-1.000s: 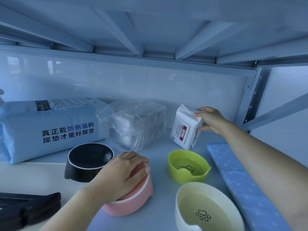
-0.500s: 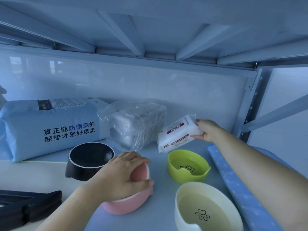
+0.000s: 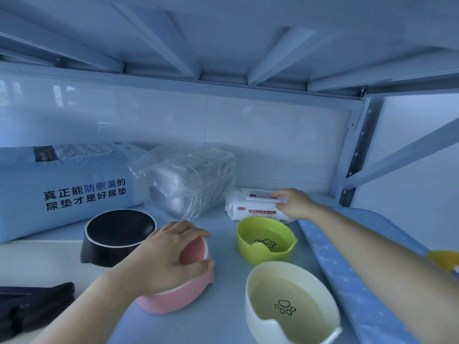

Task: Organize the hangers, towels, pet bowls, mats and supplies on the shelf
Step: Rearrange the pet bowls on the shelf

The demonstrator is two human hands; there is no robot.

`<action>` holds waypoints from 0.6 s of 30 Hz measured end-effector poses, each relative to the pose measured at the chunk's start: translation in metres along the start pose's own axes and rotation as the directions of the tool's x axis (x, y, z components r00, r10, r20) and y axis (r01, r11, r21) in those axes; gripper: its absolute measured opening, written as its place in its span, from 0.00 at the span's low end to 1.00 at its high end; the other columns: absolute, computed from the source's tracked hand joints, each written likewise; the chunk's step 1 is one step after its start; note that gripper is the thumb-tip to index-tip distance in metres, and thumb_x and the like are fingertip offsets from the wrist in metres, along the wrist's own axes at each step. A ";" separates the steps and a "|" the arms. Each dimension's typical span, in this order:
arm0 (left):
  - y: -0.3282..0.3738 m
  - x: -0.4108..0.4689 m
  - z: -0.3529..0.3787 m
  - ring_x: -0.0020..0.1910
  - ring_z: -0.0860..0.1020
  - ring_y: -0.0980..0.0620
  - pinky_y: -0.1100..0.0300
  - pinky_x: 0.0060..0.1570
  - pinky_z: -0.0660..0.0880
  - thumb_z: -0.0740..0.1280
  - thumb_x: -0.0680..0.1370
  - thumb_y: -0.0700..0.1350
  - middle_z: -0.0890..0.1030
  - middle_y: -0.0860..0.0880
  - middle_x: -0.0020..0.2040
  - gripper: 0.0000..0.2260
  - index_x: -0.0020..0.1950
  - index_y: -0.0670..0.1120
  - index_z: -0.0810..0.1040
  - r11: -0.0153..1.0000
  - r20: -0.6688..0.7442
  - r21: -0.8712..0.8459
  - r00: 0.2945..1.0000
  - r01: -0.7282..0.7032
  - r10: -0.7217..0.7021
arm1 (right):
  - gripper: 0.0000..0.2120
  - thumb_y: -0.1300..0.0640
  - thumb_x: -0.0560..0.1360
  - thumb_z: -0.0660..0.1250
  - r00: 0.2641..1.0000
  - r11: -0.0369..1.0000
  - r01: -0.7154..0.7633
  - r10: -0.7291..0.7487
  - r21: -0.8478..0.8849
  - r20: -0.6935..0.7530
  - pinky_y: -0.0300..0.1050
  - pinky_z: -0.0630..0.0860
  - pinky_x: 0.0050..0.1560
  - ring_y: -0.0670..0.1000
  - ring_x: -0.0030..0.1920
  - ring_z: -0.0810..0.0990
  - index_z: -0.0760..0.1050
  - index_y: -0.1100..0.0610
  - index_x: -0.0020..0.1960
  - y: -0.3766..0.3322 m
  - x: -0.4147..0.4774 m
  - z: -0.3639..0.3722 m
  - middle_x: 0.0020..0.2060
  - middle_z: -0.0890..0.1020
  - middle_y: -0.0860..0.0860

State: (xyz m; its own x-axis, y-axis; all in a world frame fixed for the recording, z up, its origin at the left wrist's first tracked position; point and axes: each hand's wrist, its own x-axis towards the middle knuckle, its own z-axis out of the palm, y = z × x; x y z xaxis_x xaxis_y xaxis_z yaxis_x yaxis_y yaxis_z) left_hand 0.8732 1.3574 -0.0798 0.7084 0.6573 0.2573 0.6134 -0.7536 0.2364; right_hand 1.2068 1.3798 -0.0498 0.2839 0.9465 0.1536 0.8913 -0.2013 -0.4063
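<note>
- A cream bowl [image 3: 293, 326] with a paw print in its bottom stands nearest on the shelf [image 3: 223, 326], right of centre.
- At the near left edge lies a stack of black hangers [image 3: 34, 309], partly cut off by the frame.
- The left hand [image 3: 164, 259] grips the pink bowl [image 3: 173, 299]. The fingers curl over its far rim and the thumb presses the near side. The bowl is tipped, with its opening turned to the right.
- A blue star-patterned mat [image 3: 357, 311] lies along the right side of the shelf, and the right forearm crosses above it. A small yellow thing [image 3: 444, 259] shows at the right edge, too cut off to identify.
- Further in, a green bowl [image 3: 265, 242] stands upright just behind the cream bowl. A black bowl [image 3: 116, 234] stands to the left, just beside the left hand.
- Behind the green bowl a white wipes pack [image 3: 253, 207] lies flat with its label facing forward. The right hand [image 3: 295, 203] holds its right end, fingers curled over the top by the lid flap.
- Left of the wipes, a clear plastic bag [image 3: 188, 182] of white items stands against a large blue pad pack [image 3: 67, 192] printed with Chinese characters.
- Both packs lie near the white back wall, under the ribbed shelf above.
</note>
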 end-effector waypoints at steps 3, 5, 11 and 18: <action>0.001 0.000 -0.001 0.64 0.61 0.63 0.64 0.64 0.58 0.47 0.62 0.73 0.63 0.66 0.60 0.35 0.67 0.65 0.62 1.000 -0.001 0.003 1.000 0.003 -0.003 | 0.19 0.60 0.77 0.61 1.000 0.998 0.016 -0.015 -0.060 0.010 0.36 0.65 0.59 0.51 0.67 0.70 0.71 0.50 0.68 0.010 -0.003 0.006 0.68 0.71 0.49; 0.002 0.000 -0.002 0.65 0.61 0.62 0.65 0.64 0.58 0.47 0.62 0.73 0.64 0.65 0.61 0.35 0.67 0.65 0.63 1.000 0.000 0.005 1.000 0.006 -0.006 | 0.20 0.59 0.78 0.60 1.000 0.997 0.024 -0.022 -0.071 0.021 0.36 0.65 0.59 0.51 0.68 0.69 0.70 0.49 0.68 0.011 -0.003 0.005 0.69 0.70 0.49; 0.005 -0.003 -0.008 0.71 0.56 0.61 0.62 0.69 0.53 0.47 0.58 0.80 0.60 0.62 0.70 0.44 0.72 0.65 0.57 0.999 0.074 -0.005 0.996 0.045 -0.044 | 0.14 0.57 0.76 0.63 0.994 0.993 0.088 -0.082 -0.075 0.073 0.38 0.69 0.54 0.51 0.61 0.74 0.76 0.45 0.59 0.001 -0.015 -0.003 0.58 0.78 0.45; 0.002 -0.016 -0.027 0.72 0.58 0.56 0.67 0.64 0.54 0.66 0.75 0.56 0.59 0.56 0.74 0.29 0.73 0.60 0.58 0.993 0.132 -0.085 0.988 0.086 -0.074 | 0.11 0.54 0.76 0.66 0.944 0.940 0.303 -0.319 0.154 0.087 0.36 0.69 0.58 0.39 0.58 0.75 0.74 0.39 0.54 -0.059 -0.081 -0.008 0.57 0.77 0.36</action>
State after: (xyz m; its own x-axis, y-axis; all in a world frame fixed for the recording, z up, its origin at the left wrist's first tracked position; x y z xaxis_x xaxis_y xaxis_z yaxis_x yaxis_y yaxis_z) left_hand 0.8537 1.3461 -0.0585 0.7008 0.7044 0.1128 0.6401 -0.6907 0.3366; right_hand 1.1346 1.3132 -0.0307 -0.0470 0.9795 0.1960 0.8695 0.1367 -0.4746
